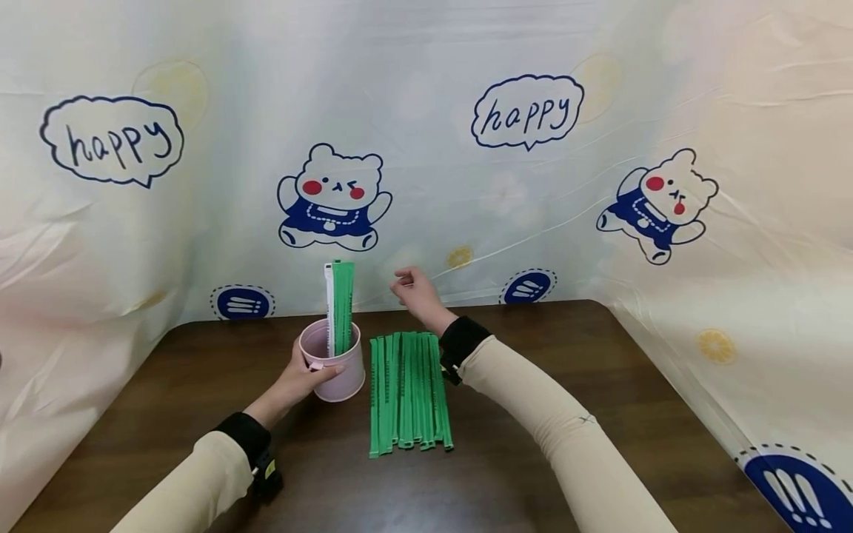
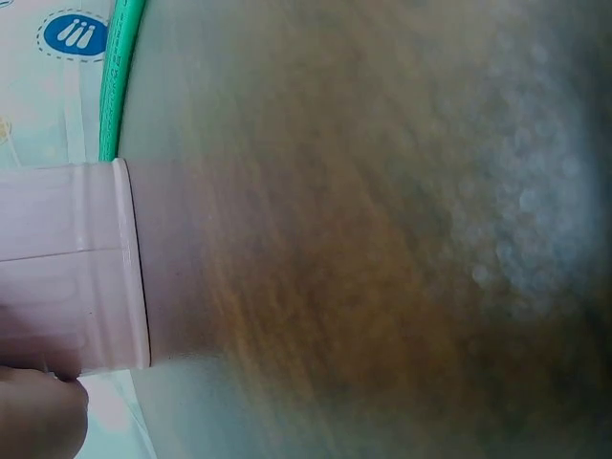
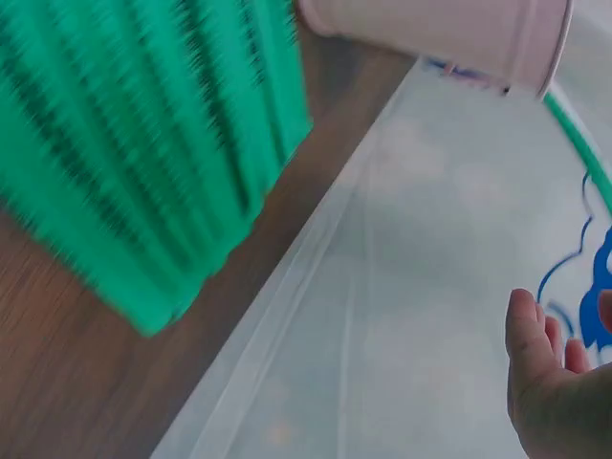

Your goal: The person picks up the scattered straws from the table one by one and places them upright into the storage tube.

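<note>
My left hand point(image 1: 298, 377) grips a pink bucket-like cup point(image 1: 345, 381) at its left side, with the thumb across the front near a small lug. Standing upright in the cup are several long, thin green packets point(image 1: 343, 303) and a white strip point(image 1: 329, 296) at their left. To the right of the cup, a row of similar green packets point(image 1: 403, 392) with dark print lies side by side on the table. My right hand point(image 1: 418, 295) is raised beyond the row's far end, fingers loosely bent and holding nothing; the right wrist view shows that hand point(image 3: 555, 382) apart from the packets.
The dark brown wooden table point(image 1: 533, 459) carries the cup and the packets. A pale cloth point(image 1: 433, 185) printed with bears and "happy" bubbles hangs behind the table and along its sides.
</note>
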The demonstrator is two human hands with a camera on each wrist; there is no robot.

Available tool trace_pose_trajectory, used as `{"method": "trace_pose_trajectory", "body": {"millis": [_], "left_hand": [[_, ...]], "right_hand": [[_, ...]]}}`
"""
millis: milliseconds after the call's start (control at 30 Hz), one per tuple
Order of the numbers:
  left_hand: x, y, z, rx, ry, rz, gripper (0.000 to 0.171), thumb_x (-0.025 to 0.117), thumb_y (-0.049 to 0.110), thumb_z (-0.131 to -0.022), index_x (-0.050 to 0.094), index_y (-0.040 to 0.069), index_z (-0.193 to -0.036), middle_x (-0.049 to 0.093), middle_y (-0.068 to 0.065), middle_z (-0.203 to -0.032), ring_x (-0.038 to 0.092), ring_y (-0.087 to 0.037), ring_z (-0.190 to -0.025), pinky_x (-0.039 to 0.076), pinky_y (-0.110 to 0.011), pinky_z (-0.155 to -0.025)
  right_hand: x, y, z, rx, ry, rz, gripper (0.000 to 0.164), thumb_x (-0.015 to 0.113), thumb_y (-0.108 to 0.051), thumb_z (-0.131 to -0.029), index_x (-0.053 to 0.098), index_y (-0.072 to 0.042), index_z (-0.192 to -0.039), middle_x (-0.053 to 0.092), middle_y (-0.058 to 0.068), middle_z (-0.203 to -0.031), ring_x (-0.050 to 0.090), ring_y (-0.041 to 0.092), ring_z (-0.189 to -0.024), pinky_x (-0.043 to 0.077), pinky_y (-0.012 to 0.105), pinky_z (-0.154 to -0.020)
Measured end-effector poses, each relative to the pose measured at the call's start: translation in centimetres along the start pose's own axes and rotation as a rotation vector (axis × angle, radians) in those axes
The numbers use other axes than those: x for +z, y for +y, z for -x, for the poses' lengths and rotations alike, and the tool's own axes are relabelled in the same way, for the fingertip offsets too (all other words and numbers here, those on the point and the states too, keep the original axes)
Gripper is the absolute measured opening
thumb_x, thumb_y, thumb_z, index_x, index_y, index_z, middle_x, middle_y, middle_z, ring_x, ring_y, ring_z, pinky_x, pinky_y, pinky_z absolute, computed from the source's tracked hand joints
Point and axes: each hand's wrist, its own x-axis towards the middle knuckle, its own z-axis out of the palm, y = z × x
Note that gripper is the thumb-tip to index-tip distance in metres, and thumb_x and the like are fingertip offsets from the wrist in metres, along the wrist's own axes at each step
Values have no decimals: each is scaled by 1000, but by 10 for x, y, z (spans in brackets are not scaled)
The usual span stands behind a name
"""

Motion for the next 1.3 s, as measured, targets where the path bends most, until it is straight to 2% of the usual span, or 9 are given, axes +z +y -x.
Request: {"method": "trace_pose_trajectory", "body": {"millis": [167,267,300,600,933,1067,1100,1167,1300], "left_hand": [[-1,0,1,-13,-18,-9,107,70,24,-94,-13,10,-160,11,-26,-164,21,-44,-149,22,-66,-125],[-1,-1,0,-21,-24,-17,107,68,26,-95,-15,10,-159,10,-25,-164,20,-44,-149,21,-67,-124],[-1,-1,-1,-23,-25,-15,106,68,25,-95,-15,10,-159,9,-26,-164,20,-44,-149,21,-68,-124],[0,-2,0,-36,-30,-21,105,66,25,-96,-16,12,-160,8,-25,-165,19,-45,-150,22,-69,-124],[0,-4,0,-22,-17,-3,106,68,24,-94,-15,12,-160,9,-24,-165,20,-43,-149,21,-67,-125],[-1,-4,-1,-25,-20,-9,106,68,25,-95,-16,12,-160,8,-24,-165,19,-44,-149,22,-68,-124],[-1,-4,-1,-26,-19,-6,106,68,25,-95,-16,12,-160,8,-24,-165,19,-44,-150,21,-68,-124],[-1,-4,-1,-31,-19,2,106,68,24,-94,-15,13,-160,8,-24,-165,19,-43,-150,21,-67,-125],[0,-2,0,-36,-22,13,105,68,24,-94,-14,15,-160,9,-22,-165,18,-43,-151,20,-67,-125]], "right_hand": [[-27,36,-7,-29,-30,46,37,60,-22,-103,56,-6,-137,61,14,-124,63,28,-113,55,42,-98],[-37,47,1,-3,-29,108,33,60,-13,-102,57,0,-133,62,18,-119,65,33,-111,57,41,-93],[-38,41,12,48,-24,138,32,57,-5,-101,56,5,-132,62,23,-119,64,36,-110,57,41,-93],[-41,79,36,208,-74,367,32,57,1,-98,57,7,-130,61,25,-126,67,35,-98,59,42,-84],[-36,101,33,295,-92,381,32,62,6,-92,61,8,-124,62,24,-123,68,29,-89,63,38,-73],[-36,111,26,274,-102,385,10,63,7,-89,60,2,-98,61,24,-123,66,25,-74,61,37,-65],[-35,110,25,272,-99,388,13,63,7,-89,55,-2,-86,62,23,-123,64,23,-70,60,37,-63],[-34,109,26,264,-94,397,36,62,8,-89,37,-12,-72,63,18,-109,57,19,-59,56,34,-57],[-29,102,30,262,-78,432,57,60,9,-90,15,-21,-72,42,1,-73,39,12,-46,44,26,-51]]}}
